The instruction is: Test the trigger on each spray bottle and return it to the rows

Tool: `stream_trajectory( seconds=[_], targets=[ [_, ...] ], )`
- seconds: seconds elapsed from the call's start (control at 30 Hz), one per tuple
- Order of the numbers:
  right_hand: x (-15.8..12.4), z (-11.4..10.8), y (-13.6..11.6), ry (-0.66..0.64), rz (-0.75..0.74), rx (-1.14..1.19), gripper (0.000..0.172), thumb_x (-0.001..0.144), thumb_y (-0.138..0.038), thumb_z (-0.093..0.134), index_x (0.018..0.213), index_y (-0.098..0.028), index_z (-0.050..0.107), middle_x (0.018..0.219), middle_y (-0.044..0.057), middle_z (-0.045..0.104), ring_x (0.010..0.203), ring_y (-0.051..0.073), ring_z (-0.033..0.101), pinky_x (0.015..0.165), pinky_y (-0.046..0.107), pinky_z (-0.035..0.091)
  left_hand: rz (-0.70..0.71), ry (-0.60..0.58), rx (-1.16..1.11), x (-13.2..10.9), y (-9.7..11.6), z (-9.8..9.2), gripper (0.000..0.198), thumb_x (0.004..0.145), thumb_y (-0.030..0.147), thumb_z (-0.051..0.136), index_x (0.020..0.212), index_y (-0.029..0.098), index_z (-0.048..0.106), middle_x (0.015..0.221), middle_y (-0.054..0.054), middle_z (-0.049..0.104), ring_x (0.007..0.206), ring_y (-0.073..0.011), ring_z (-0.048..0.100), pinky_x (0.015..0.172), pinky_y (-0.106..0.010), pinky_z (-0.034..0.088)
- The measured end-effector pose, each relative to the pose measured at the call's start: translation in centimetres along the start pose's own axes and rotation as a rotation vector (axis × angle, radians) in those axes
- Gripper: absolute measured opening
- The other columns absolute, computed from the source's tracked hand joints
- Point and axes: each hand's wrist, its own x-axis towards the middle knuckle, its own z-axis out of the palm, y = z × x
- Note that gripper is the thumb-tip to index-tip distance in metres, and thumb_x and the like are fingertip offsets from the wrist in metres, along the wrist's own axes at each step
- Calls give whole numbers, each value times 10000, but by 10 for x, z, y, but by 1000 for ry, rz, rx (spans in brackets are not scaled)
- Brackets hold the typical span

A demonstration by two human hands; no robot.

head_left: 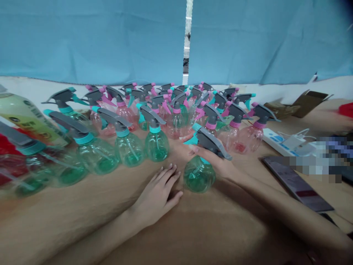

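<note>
Blue fabric sheeting point(91, 40) is hung behind a tan wooden desk point(215, 235). A round, clear green-tinted plastic spray bottle point(198, 175) with a grey trigger head point(211, 143) is positioned at the front of the desk, apart from the other bottles, and its head is tilted. The right hand point(220, 165) is closed around the bottle's neck, with the fingers point(191, 148) curled beneath the trigger head. Whether the bottle's base is touching the desk cannot be told. The left hand point(157, 195) is laid open and flat on the desk just beside the bottle, with its fingers spread, and nothing is held by it.

Directly beyond the hands, crowded rows of green spray bottles with teal collars point(129, 149) and pink spray bottles with pink collars point(176, 129) are stood upright, many overlapping. The rear bottles are partly hidden, and those at the far left are blurred and cut off by the frame. A large yellow-green labelled bottle point(24, 117) is laid at the left, over a red object point(9, 163). To the right, a white power strip point(281, 143) and a dark tablet or phone point(298, 184) are placed on the desk, with crumpled brown packaging point(309, 103) behind them. A pixelated patch point(322, 158) obscures whatever lies at the right.
</note>
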Motion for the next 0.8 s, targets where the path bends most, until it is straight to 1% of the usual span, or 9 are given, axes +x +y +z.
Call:
stream_trajectory(
  seconds=[0.2,0.37,0.47,0.57,0.67,0.8],
  targets=[
    [0,-1,-1,-27,-16,-10,238,819,-435,616,997,-279,646,747,-22,610,649,138,568,616,277,458,3,-2,-6,1,0,1,521,958,423,430,1364,97,423,1455,-128,399,1357,-248,329,1106,-421,274],
    [0,-2,-1,-36,-20,3,223,832,-422,609,1000,-278,637,756,-22,592,652,134,553,624,276,459,5,3,-18,1,0,0,509,959,418,425,1355,98,435,1447,-131,410,1355,-256,330,1102,-435,280],
    [0,-2,0,-42,-14,9,184,833,-392,613,965,-265,627,746,-23,584,654,134,550,621,275,458,1,3,-29,0,0,-1,502,962,420,415,1359,113,430,1448,-126,411,1357,-255,328,1099,-437,286],
    [-1,-3,1,-27,6,7,129,826,-370,618,865,-248,609,738,-21,585,650,136,549,610,277,460,1,-1,-30,0,0,-1,506,962,421,416,1358,106,431,1451,-132,404,1359,-258,322,1099,-445,285],
    [0,-3,0,-25,17,-16,130,824,-371,612,816,-242,599,735,-16,590,652,142,553,601,280,462,6,-8,-18,0,1,-1,519,963,423,419,1364,95,422,1455,-135,395,1360,-257,321,1097,-447,289],
    [1,-3,-2,-45,-25,-17,135,828,-351,610,933,-265,616,750,-21,588,668,140,551,624,279,462,5,-7,-5,1,1,-1,509,962,414,431,1361,98,428,1457,-127,395,1358,-251,327,1100,-434,288]
  ],
)
